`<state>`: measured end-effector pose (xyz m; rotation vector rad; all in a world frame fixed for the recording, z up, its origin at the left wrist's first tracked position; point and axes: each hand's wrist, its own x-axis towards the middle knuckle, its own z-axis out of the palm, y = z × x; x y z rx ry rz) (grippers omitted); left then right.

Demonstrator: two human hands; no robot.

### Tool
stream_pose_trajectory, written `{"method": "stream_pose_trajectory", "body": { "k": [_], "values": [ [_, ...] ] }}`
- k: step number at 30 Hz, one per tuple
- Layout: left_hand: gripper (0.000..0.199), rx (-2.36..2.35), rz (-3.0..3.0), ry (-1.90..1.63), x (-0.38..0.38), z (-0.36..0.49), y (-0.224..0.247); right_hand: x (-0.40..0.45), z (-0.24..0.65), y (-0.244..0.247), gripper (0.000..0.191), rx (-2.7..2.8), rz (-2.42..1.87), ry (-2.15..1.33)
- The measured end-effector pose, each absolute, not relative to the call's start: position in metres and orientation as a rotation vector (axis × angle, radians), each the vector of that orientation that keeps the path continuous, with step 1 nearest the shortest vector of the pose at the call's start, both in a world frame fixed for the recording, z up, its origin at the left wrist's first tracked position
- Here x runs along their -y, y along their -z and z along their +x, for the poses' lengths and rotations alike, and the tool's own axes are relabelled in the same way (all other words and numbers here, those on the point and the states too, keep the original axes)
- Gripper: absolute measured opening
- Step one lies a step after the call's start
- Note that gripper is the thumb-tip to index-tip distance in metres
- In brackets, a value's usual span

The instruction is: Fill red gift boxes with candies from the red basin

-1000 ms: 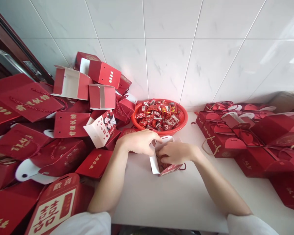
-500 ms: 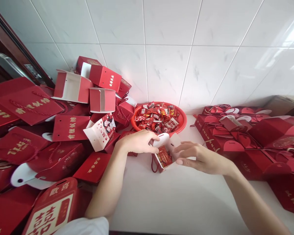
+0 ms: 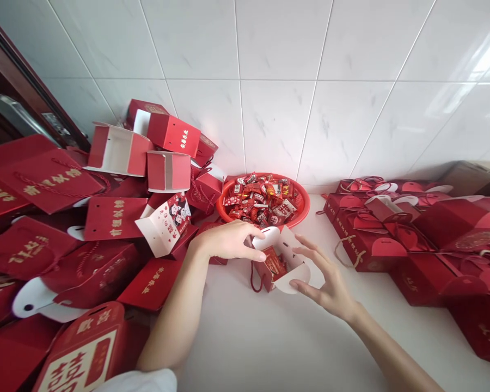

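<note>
A small red box (image 3: 265,272) with white inner flaps stands open on the white table (image 3: 245,337), red wrapped items inside and a dark red cord loop at its left. My left hand (image 3: 239,242) is at the box's left side, thumb and fingers apart near the rim and the back flap. On the right, my right hand (image 3: 324,277) has its fingers spread, the thumb at the rounded front flap and the fingertips near the right flap. Behind the box sits a red plastic basket (image 3: 306,209) full of wrapped sweets (image 3: 261,198).
A heap of red boxes (image 3: 116,215), some open, covers the left side. Closed red boxes with cords (image 3: 371,245) stand in rows at the right. A tiled wall (image 3: 277,120) rises behind, and a metal handle (image 3: 18,117) is at the far left.
My right hand has opened wider, and the rounded front flap now shows folded outward beneath its thumb. My left hand has stayed by the box. The view has shifted slightly.
</note>
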<state>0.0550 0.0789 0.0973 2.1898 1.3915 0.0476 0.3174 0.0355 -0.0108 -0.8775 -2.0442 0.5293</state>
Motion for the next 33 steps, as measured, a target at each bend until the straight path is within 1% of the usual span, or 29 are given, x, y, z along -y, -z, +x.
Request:
{"method": "stream_pose_trajectory", "body": {
  "k": [5,8,11,13,19,24,26,29,31,33],
  "values": [
    [0.061,-1.312,2.174,-0.104,-0.083,0.069,-0.088,-0.029,0.308,0.026,0.05,2.03,-0.771,-0.586],
    [0.072,-1.341,2.21,-0.113,-0.083,0.076,-0.083,-0.027,0.305,0.032,0.051,2.028,-0.792,-0.591],
    [0.08,-1.446,2.225,-0.073,-0.081,0.083,-0.081,-0.027,0.305,0.034,0.047,2.015,-0.797,-0.614],
    [0.076,-1.5,2.232,-0.033,-0.08,0.088,-0.08,-0.027,0.306,0.033,0.045,2.01,-0.792,-0.629],
    [0.055,-1.668,2.276,0.049,-0.073,0.11,-0.082,-0.026,0.305,0.032,0.042,1.99,-0.755,-0.691],
    [0.028,-1.641,2.337,0.064,-0.073,0.115,-0.075,-0.032,0.302,0.035,0.041,1.841,-0.936,-0.71],
    [0.029,-1.554,2.353,-0.01,-0.076,0.111,-0.072,-0.036,0.3,0.037,0.046,1.759,-1.031,-0.764],
    [0.04,-1.421,2.31,-0.111,-0.079,0.103,-0.07,-0.04,0.297,0.04,0.054,1.677,-1.106,-0.908],
    [0.047,-1.354,2.246,-0.111,-0.079,0.099,-0.071,-0.041,0.296,0.041,0.059,1.648,-1.136,-0.97],
    [0.049,-1.315,2.185,-0.066,-0.079,0.097,-0.073,-0.042,0.297,0.041,0.063,1.632,-1.149,-1.011]
  ]
}}
